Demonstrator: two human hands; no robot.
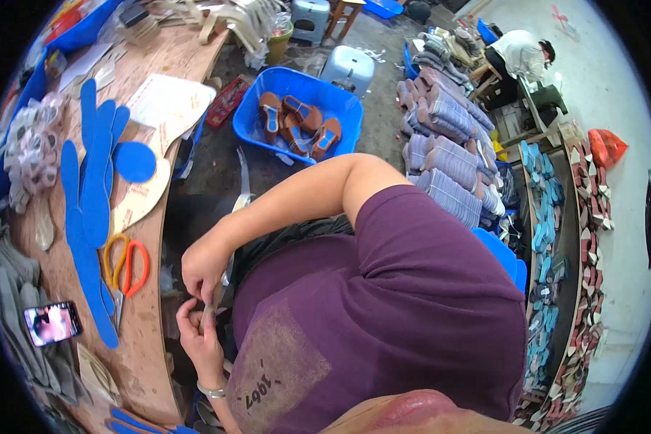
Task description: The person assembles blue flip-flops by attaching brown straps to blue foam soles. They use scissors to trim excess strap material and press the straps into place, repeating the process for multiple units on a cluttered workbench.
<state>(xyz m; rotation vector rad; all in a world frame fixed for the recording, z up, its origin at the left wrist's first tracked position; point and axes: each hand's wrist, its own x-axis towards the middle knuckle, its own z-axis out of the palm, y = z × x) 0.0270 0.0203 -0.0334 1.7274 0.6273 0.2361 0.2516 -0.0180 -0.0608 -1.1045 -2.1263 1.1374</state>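
Observation:
My right hand (pixel 204 269) reaches across from the upper side, its thumb and fingers pinched together and pointing down. Just below it, my left hand (pixel 204 347), with a bangle (pixel 211 391) at the wrist, has its fingers curled and thumb raised against the right fingertips. Both hands meet off the table's edge, over my lap. Whatever they pinch is small and mostly hidden by the fingers. A narrow pale strip (pixel 244 177) hangs beyond my right forearm, and part of it shows beside the wrist. Scissors (pixel 125 267) with orange and yellow handles lie on the table nearby.
The wooden table (pixel 148 340) holds blue cut pieces (pixel 94 181), a cream pattern sheet (pixel 170 137) and a lit phone (pixel 53 323). Beyond my arm, a blue tub (pixel 296 79) contains brown shoes (pixel 318 123). Bundled striped pieces (pixel 448 159) are stacked on the floor; another person (pixel 517 54) bends over behind.

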